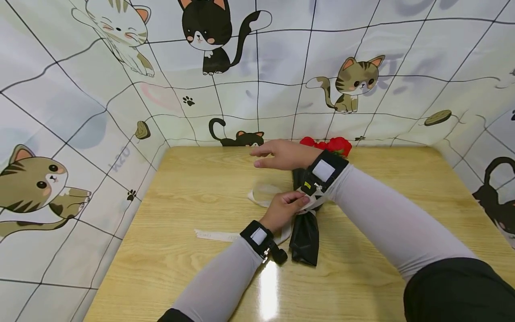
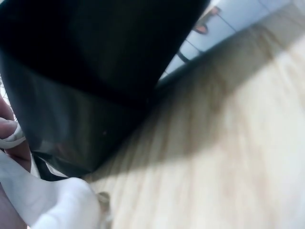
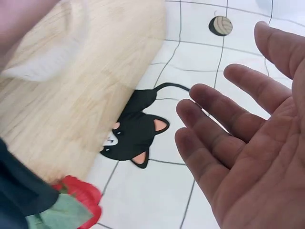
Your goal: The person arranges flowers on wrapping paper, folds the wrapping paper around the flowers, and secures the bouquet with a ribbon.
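A bouquet of red roses in black wrapping lies on the table, flowers toward the back wall. White ribbon goes round the wrapping's narrow part and trails to the left in loops. My left hand pinches the ribbon between thumb and fingers beside the wrapping. Above the bouquet, my right hand is raised with fingers spread loosely and nothing in them; its palm shows in the right wrist view. Close up in the left wrist view are the black wrapping and white ribbon.
The wooden table meets a wall cloth printed with cats and grid lines at the back and sides. My right forearm reaches across the right part of the table and covers part of the bouquet.
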Tool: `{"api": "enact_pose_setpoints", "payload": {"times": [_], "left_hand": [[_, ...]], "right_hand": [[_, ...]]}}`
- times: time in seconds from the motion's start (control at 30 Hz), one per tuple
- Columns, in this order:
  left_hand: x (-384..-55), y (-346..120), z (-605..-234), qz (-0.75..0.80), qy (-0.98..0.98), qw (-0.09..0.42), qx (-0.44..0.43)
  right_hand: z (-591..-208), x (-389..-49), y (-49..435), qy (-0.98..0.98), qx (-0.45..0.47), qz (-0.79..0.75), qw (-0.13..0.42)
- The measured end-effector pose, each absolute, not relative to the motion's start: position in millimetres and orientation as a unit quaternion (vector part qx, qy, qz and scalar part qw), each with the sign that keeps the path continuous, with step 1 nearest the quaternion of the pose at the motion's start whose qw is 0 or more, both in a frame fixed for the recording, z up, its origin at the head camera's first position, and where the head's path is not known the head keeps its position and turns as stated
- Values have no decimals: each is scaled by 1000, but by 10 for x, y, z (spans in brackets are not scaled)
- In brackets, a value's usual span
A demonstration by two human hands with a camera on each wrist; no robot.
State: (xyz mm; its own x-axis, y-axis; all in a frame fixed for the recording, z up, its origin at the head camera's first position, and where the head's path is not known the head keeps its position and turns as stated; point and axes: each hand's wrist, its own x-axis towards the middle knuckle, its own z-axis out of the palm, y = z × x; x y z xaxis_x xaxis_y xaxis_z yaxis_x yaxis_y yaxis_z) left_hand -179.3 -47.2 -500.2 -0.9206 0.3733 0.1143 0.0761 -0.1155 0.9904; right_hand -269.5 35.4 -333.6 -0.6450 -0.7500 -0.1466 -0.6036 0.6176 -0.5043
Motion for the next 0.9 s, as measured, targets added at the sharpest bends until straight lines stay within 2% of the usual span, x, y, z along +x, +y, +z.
{"api": "enact_pose_setpoints", "payload": {"times": [0.17,0.27,0.5,0.73,0.9], "left_hand": [[-1811,-430,-4978,720,665,98,173],[-1829,-412,-4969,707,681,71,174],[-1829,-426,-4910,714,685,19,143],[-1824,-527,-4843,666,725,25,174],[-1973,-750,-4820,536,833,-32,135]], "right_hand": [[-3413,-2681,618,877,-374,-248,173],[-3495,-2587,867,873,-353,-293,166],[-3979,-2082,1426,864,-251,-418,124],[-4328,-1654,1558,856,-155,-490,57],[-4348,-1566,1616,848,-119,-515,43]]}}
